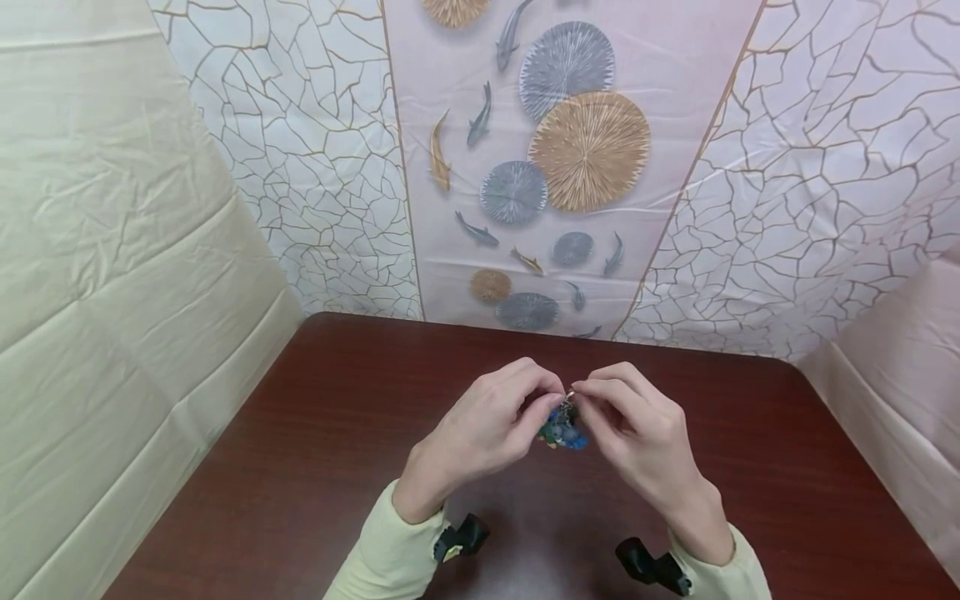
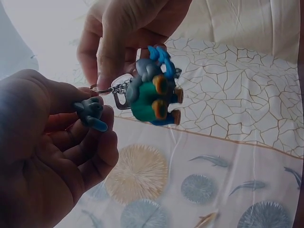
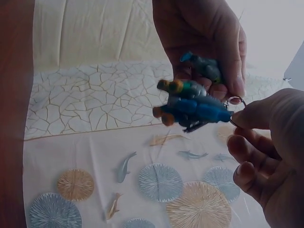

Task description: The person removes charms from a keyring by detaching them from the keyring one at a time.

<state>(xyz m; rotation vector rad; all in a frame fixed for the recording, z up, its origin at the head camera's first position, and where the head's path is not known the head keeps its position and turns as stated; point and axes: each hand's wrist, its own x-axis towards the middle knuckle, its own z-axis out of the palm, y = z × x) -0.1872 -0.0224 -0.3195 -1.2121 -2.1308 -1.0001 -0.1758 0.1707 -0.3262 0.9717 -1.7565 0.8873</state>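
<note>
Head view shows both hands above the dark red tabletop [image 1: 337, 467]. The right hand [image 1: 637, 437] pinches the metal key ring [image 2: 99, 89] of a blue-green rubber figure keychain [image 2: 152, 92]; the left hand [image 1: 483, 429] grips a small grey-blue charm [image 2: 89, 113], seemingly not yet joined to the ring.

Left hand [image 1: 487, 425] and right hand [image 1: 633, 429] meeting above a dark red table [image 1: 300, 467], fingertips pinching a small blue and green keychain toy [image 1: 562, 429] between them, pale yellow sleeves [image 1: 382, 558] at the bottom edge, fish-patterned backdrop [image 1: 555, 167] behind
</note>
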